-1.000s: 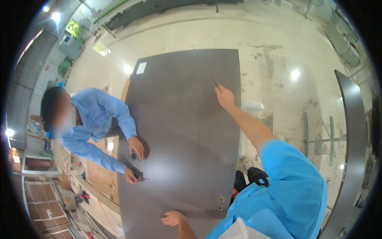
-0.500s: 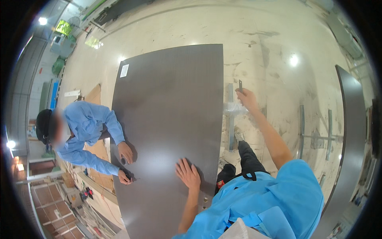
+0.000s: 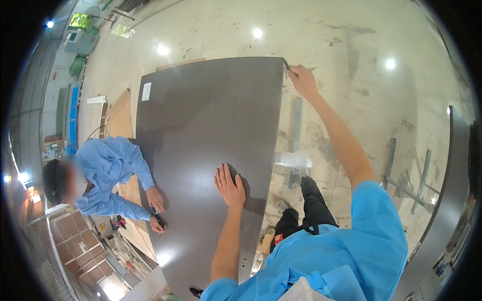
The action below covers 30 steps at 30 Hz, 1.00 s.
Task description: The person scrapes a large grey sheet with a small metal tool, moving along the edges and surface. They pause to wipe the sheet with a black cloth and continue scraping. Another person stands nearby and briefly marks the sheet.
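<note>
A large dark brown door panel lies flat in front of me, with a white label near its far left corner. My left hand rests flat on the panel's face, fingers stretched and holding nothing. At the far right corner, my right hand is closed on a slim dark blade-like tool. The tool's tip touches or nearly touches the panel's edge; I cannot tell which. Across the panel, a co-worker's hands work at the left edge with a small dark tool.
The co-worker in blue leans over the left side. Two small holes show near the panel's right edge. Metal bars lie on the floor at right, with clear plastic wrap over one. Another dark panel stands far right.
My right hand has moved away from me with the tool, up to the panel's far right corner. My left hand has slid farther up the panel, still flat. The view has shifted slightly.
</note>
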Available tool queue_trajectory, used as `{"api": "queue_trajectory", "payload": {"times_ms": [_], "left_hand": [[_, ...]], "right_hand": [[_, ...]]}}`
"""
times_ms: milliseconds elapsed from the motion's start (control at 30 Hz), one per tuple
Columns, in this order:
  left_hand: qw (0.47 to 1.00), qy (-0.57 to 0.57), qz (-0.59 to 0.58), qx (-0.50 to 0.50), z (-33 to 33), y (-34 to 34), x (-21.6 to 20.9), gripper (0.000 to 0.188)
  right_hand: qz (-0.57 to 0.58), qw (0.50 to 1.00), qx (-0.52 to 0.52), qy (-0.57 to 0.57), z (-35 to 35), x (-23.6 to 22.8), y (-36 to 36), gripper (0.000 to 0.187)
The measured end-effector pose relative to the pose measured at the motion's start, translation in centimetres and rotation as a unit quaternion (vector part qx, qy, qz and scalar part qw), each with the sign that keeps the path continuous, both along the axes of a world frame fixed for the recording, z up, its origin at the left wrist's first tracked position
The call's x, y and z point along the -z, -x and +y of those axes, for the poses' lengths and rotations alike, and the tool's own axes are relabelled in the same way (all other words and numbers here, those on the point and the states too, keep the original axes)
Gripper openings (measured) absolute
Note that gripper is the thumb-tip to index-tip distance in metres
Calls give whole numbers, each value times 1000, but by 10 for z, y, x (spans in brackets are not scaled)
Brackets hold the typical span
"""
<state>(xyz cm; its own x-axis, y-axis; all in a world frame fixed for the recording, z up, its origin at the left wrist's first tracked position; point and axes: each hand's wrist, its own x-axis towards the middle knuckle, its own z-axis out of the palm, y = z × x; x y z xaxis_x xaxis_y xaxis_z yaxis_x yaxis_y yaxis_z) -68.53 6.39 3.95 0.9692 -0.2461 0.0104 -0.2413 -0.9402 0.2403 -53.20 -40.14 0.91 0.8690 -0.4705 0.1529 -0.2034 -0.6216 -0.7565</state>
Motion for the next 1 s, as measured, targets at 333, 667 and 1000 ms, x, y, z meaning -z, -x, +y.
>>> {"api": "queue_trajectory", "payload": {"times_ms": [333,667,1000], "left_hand": [[1000,-4,-8,5,8,-7,10,62],[1000,-2,2,1,5,-10,17,62],[1000,-1,-3,12,7,-11,19,61]], "right_hand": [[30,997,-63,41,-36,20,-68,32],[212,932,-291,44,98,15,92,42],[-5,1000,-19,6,-10,23,-32,31]]}}
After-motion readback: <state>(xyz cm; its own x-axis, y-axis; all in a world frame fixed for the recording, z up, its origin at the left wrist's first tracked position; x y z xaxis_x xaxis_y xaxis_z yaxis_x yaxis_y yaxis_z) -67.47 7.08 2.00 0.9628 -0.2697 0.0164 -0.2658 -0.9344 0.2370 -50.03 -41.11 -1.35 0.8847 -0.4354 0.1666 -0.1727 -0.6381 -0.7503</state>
